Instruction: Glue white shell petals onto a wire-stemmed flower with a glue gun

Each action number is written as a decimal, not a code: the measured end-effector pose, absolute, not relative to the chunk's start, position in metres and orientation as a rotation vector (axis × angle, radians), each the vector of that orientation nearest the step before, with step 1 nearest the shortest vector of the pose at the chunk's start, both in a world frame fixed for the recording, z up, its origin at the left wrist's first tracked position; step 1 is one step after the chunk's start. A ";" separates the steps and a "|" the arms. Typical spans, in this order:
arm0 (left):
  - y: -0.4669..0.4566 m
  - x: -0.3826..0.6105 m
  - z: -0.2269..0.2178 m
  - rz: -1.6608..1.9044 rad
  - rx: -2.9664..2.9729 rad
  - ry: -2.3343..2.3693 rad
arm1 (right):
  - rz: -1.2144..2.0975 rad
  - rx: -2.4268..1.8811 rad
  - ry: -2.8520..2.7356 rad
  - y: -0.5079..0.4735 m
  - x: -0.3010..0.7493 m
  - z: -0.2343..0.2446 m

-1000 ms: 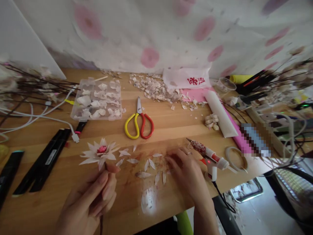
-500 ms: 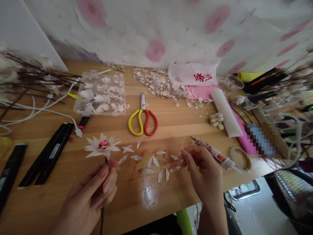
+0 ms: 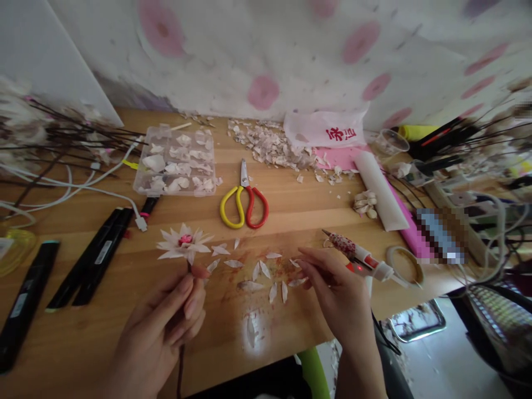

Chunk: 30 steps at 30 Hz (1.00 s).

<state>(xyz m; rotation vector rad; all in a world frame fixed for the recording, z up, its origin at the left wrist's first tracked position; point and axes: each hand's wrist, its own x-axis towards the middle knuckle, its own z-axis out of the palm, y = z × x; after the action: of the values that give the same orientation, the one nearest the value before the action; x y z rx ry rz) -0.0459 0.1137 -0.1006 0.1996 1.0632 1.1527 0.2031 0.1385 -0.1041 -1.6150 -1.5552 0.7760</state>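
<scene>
My left hand [image 3: 166, 321] is closed around the thin dark stem [image 3: 180, 366] of an artificial flower [image 3: 184, 244]. Pale pointed petals spread around its pink centre, just above my fingertips. At the right, my right hand [image 3: 338, 291] has its thumb and fingers pinched at a small pale petal [image 3: 293, 263], partly hidden by the fingertips. Several loose petals [image 3: 250, 285] lie scattered on the table between both hands. A hot glue gun [image 3: 353, 252] with a patterned nozzle and a small red light lies just behind my right hand.
Scissors [image 3: 244, 202] with yellow and red handles lie mid-table. Behind them are a clear compartment box [image 3: 174, 160] of petals and a heap of pale flakes [image 3: 272, 145]. Black markers [image 3: 100, 255] and white cables [image 3: 83, 188] lie left; a tape roll [image 3: 405, 266] sits right.
My right fingertips have moved slightly left, onto the small petal. The flower stays in my left hand. The view has shifted a little, bringing the glue gun's red light into sight.
</scene>
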 end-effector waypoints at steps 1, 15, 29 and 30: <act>0.114 -0.045 -0.101 1.156 0.203 1.048 | 0.787 -1.610 -1.564 0.138 0.202 -0.104; 0.108 -0.017 -0.086 1.143 0.165 0.810 | 0.395 -1.133 -1.891 0.143 0.149 -0.057; 0.103 -0.008 -0.083 1.173 0.187 0.510 | 0.276 -0.976 -2.020 0.149 0.134 -0.050; 0.102 -0.008 -0.082 1.172 0.190 0.507 | 0.270 -0.971 -2.026 0.149 0.135 -0.049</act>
<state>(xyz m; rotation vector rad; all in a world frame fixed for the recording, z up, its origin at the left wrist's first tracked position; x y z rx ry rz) -0.0078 0.1023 -0.0824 0.1896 0.5067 1.1719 0.1347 0.1487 -0.0495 -0.9709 -2.0263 0.2703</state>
